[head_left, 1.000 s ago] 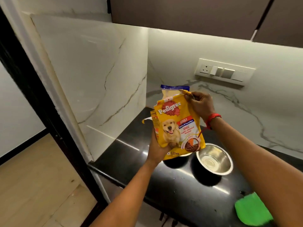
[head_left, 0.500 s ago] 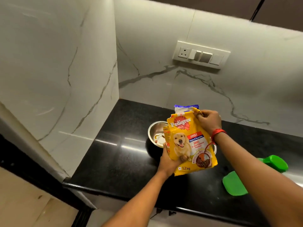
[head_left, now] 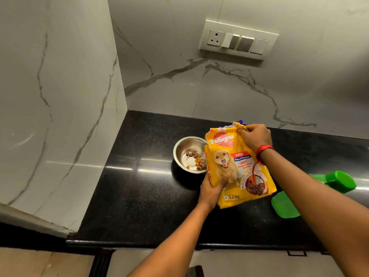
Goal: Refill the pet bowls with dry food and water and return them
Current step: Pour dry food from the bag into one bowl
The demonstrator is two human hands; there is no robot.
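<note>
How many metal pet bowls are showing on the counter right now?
1: a steel bowl left of the yellow food bag, with a few kibbles inside. Another may be hidden behind the bag.

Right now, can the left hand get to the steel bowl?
Probably yes, but not at once. The steel bowl sits just beyond the left hand with nothing between them, but that hand is gripping the food bag and must release it first.

Yellow dog food bag held over a black table beside a steel bowl.

The left hand (head_left: 211, 190) grips the dog food bag (head_left: 237, 166) at its lower left edge, while the right hand (head_left: 255, 136) pinches its top corner. Just left of the bag, the steel bowl (head_left: 184, 154) holds a few kibble pieces (head_left: 196, 159). A green container (head_left: 339, 179) lies on the table (head_left: 139, 196) to the right, with a green lid (head_left: 284, 204) near it.
</note>
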